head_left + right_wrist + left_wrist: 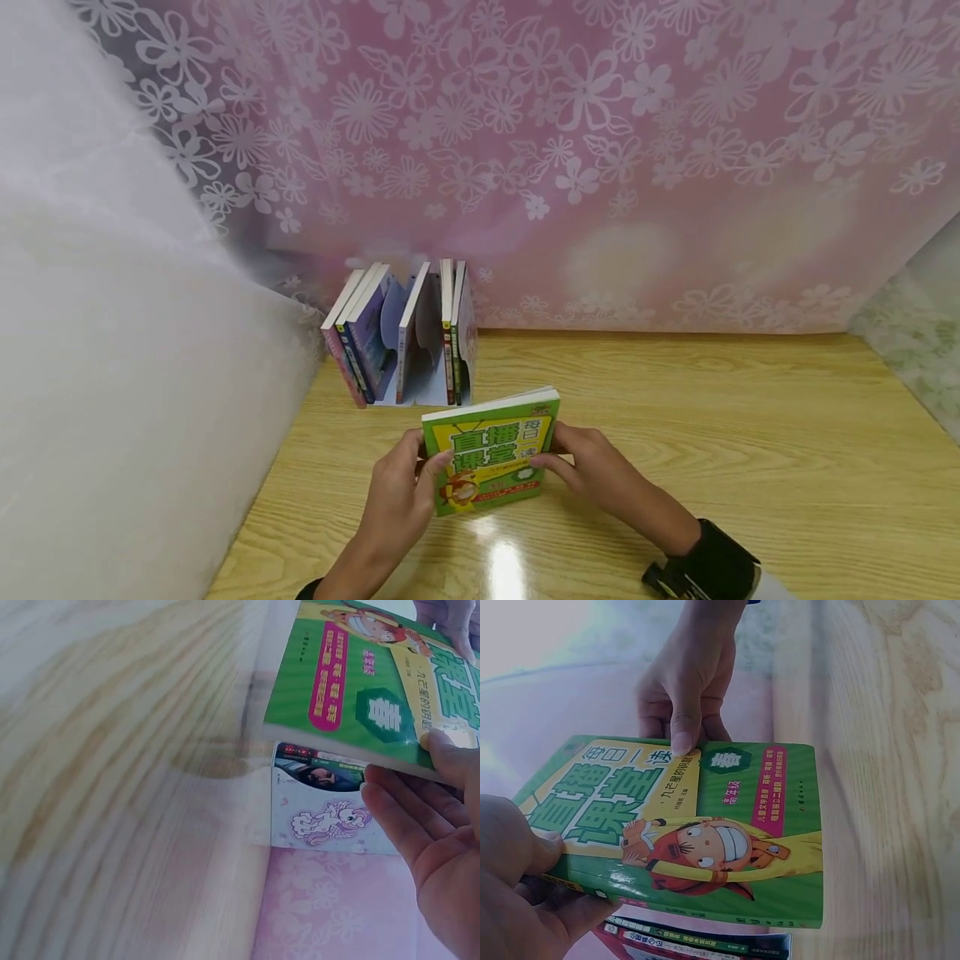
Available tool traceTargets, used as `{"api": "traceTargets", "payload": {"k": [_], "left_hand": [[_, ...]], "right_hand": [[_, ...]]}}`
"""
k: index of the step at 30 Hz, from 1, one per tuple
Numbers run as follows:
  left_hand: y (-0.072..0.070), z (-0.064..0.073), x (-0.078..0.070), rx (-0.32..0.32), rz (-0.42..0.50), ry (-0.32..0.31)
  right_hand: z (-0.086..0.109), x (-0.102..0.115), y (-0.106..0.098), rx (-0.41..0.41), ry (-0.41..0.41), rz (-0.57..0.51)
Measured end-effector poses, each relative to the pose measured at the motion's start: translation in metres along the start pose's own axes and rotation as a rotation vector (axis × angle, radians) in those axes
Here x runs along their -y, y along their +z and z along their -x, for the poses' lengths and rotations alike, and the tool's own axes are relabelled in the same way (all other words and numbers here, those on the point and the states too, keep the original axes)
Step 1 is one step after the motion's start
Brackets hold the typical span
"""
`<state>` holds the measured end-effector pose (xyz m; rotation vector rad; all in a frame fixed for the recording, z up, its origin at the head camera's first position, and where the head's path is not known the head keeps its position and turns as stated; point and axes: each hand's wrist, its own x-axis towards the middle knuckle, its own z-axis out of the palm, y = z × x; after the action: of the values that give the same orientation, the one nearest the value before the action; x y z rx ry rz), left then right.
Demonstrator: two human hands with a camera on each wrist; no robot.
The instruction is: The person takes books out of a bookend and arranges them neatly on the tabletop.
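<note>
In front of the rack (427, 388) and slightly to its right, the left hand (401, 487) and right hand (600, 467) pinch the green book (491, 462) by opposite edges, apparently steadying it, and the next move probably calls for an even two-handed grip.

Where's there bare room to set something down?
The broadest bare patch of table runs right of the book rack, between the floral cloth and the right hand. A smaller one lies between the white sheet and the left hand. It's crowded around the rack and green book.
</note>
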<state>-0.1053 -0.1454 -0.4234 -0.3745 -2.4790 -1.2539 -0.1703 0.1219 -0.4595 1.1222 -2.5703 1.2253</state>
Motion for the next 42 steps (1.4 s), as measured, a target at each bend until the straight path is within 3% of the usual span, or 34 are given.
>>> {"api": "traceTargets", "payload": {"k": [7, 15, 19, 26, 33, 39, 42], "left_hand": [[-0.001, -0.004, 0.000, -0.011, 0.026, 0.017], [-0.004, -0.016, 0.001, -0.024, 0.102, 0.029], [-0.008, -0.025, 0.002, -0.038, 0.103, 0.080], [-0.014, -0.037, 0.013, -0.122, 0.053, 0.251], [-0.015, -0.043, 0.029, -0.173, 0.000, 0.226], [-0.012, -0.050, 0.046, -0.258, -0.139, 0.237], [-0.010, -0.054, 0.054, -0.315, -0.147, 0.226]], "right_hand": [[0.000, 0.003, -0.002, -0.070, -0.015, -0.045], [-0.006, 0.001, -0.010, -0.187, -0.093, 0.010], [-0.012, 0.001, -0.017, -0.225, -0.098, 0.034], [-0.018, 0.000, -0.037, -0.253, 0.073, -0.020], [-0.022, -0.007, -0.048, -0.244, 0.222, -0.088], [-0.026, -0.016, -0.050, -0.253, 0.313, -0.125], [-0.031, -0.022, -0.050, -0.249, 0.361, -0.134]]}}
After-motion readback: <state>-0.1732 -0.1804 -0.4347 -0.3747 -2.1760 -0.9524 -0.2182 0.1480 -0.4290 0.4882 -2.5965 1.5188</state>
